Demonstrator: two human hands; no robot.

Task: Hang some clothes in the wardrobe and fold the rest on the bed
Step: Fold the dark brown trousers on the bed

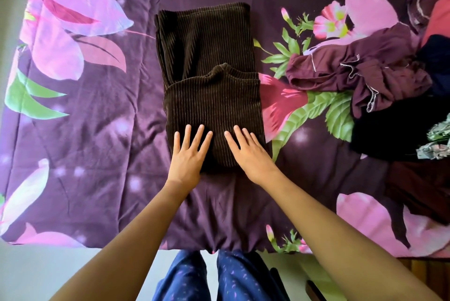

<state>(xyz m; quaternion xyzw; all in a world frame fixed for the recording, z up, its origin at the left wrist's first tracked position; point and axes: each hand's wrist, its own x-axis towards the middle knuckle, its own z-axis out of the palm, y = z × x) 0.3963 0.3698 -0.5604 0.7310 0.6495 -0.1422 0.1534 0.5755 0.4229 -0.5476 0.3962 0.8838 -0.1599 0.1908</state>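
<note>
Brown ribbed knit garment (207, 57) lies in the middle of the bed (97, 130), its near part doubled over so that a rounded flap sits on the layer beneath. Both hands rest flat on that near part, left hand (188, 157) and right hand (250, 154) side by side but apart, fingers straight and spread, gripping nothing. The step looks like pressing the fold flat. It would go best by sweeping the palms from the centre out to the side edges, keeping those edges square, before bringing the far end over. A heap of unfolded clothes (389, 81) lies by the bed's right edge, just beside the garment.
</note>
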